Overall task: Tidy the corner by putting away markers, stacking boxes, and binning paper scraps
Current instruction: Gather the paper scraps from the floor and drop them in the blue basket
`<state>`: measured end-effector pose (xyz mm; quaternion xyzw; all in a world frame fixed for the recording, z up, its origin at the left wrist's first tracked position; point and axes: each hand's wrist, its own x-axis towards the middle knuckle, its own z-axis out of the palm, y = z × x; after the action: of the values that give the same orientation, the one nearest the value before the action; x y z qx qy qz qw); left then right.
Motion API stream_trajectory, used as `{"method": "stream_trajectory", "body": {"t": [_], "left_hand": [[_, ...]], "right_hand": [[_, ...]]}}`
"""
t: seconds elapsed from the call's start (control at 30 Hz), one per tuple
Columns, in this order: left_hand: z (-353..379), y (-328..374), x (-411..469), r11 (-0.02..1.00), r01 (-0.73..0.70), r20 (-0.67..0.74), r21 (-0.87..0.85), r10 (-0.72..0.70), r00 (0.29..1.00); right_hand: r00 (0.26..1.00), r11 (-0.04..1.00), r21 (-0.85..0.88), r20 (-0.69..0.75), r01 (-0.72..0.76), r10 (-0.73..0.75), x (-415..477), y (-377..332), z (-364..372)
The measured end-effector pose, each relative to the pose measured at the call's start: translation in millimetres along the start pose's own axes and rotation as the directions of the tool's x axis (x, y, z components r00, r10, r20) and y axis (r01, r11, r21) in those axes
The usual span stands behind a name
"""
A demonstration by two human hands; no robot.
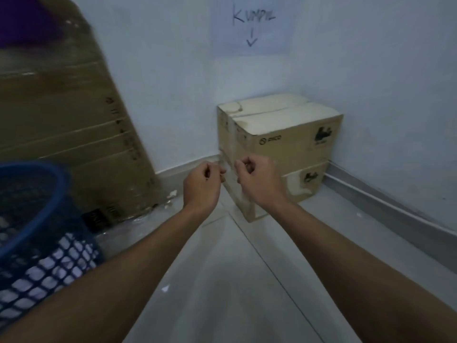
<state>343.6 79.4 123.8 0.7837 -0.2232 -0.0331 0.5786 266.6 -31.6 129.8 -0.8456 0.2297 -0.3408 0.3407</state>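
Note:
Two small cardboard boxes are stacked in the corner, the top box (284, 129) resting on the lower box (305, 180). In front of their left edge, my left hand (202, 184) and my right hand (259, 179) are held close together with fingers curled. Both pinch the ends of a thin translucent strip (228, 173) that looks like clear tape; it is blurred. A blue mesh basket (37, 219) at the left holds white paper scraps. Small white scraps lie on the floor near my left forearm (165, 288) and by the big carton's base (173, 193). No markers are visible.
A large plastic-wrapped cardboard carton (61, 120) leans against the left wall, with something purple (22, 18) on top. A paper sign (249, 26) with handwriting and a down arrow hangs above the boxes. Pale tiled floor (235, 280) runs between the basket and the right skirting.

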Motion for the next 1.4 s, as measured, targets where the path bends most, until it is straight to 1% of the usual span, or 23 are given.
{"method": "stream_trajectory", "body": {"t": [0.1,0.2,0.3,0.37,0.47,0.53,0.6,0.73,0.87,0.9,0.93,0.97,1.03,1.1,1.17,1.23,1.27,1.33,1.4], "left_hand": [[33,3,-18,1.000,-0.006,0.123,0.009,0.005,0.992],[65,1,-38,1.000,0.010,0.225,-0.028,-0.003,0.974],[99,-5,-65,0.999,0.015,0.344,-0.041,0.000,0.939],[123,-13,-87,1.000,0.010,0.449,-0.026,0.003,0.894],[152,-24,-123,1.000,-0.019,0.609,0.004,0.013,0.793],[174,-26,-151,0.999,-0.050,0.701,0.019,0.023,0.713],[186,-27,-168,0.997,-0.066,0.750,0.027,0.024,0.661],[216,-23,-216,0.987,-0.157,0.870,0.012,0.068,0.489],[238,-24,-261,0.964,-0.265,0.938,-0.028,0.117,0.326],[241,-26,-269,0.957,-0.289,0.950,-0.034,0.121,0.289],[245,-29,-278,0.949,-0.312,0.962,-0.041,0.122,0.243],[249,-33,-287,0.940,-0.339,0.973,-0.051,0.122,0.193],[256,-42,-300,0.907,-0.412,0.987,-0.083,0.133,0.092],[263,-51,-312,0.869,-0.476,0.985,-0.133,0.168,0.032],[271,-59,-321,0.832,-0.521,0.972,-0.192,0.235,0.018],[283,-61,-328,0.783,-0.576,0.955,-0.233,0.297,0.018],[291,-60,-332,0.761,-0.599,0.946,-0.249,0.323,0.017],[309,-57,-340,0.727,-0.628,0.929,-0.277,0.370,0.019],[328,-54,-347,0.709,-0.647,0.916,-0.280,0.399,0.040]], "right_hand": [[0.997,0.995,-0.063,-0.007,-0.073,0.072,-19,30,-25],[0.992,0.989,-0.082,-0.025,-0.122,0.120,-42,56,-49],[0.979,0.977,-0.073,-0.063,-0.198,0.194,-72,84,-73],[0.961,0.960,-0.082,-0.087,-0.270,0.263,-98,103,-91],[0.919,0.919,-0.067,-0.107,-0.388,0.381,-140,129,-118],[0.877,0.880,-0.070,-0.146,-0.470,0.457,-173,146,-142],[0.856,0.856,-0.086,-0.146,-0.510,0.495,-196,156,-156],[0.777,0.781,-0.096,-0.228,-0.617,0.587,-257,175,-199],[0.684,0.704,-0.067,-0.317,-0.707,0.656,-312,185,-232],[0.681,0.700,-0.075,-0.323,-0.710,0.657,-324,186,-238],[0.696,0.702,-0.113,-0.312,-0.703,0.647,-338,188,-244],[0.728,0.707,-0.190,-0.277,-0.681,0.627,-353,189,-248],[0.792,0.698,-0.396,-0.147,-0.597,0.593,-383,195,-251],[0.809,0.660,-0.537,-0.074,-0.525,0.584,-413,204,-248],[0.805,0.622,-0.609,-0.048,-0.492,0.591,-436,215,-241],[0.808,0.581,-0.669,-0.051,-0.464,0.587,-448,228,-237],[0.816,0.569,-0.679,-0.077,-0.464,0.573,-450,236,-237],[0.829,0.561,-0.661,-0.175,-0.499,0.532,-444,254,-242],[0.837,0.541,-0.657,-0.281,-0.524,0.470,-432,269,-248]]}}
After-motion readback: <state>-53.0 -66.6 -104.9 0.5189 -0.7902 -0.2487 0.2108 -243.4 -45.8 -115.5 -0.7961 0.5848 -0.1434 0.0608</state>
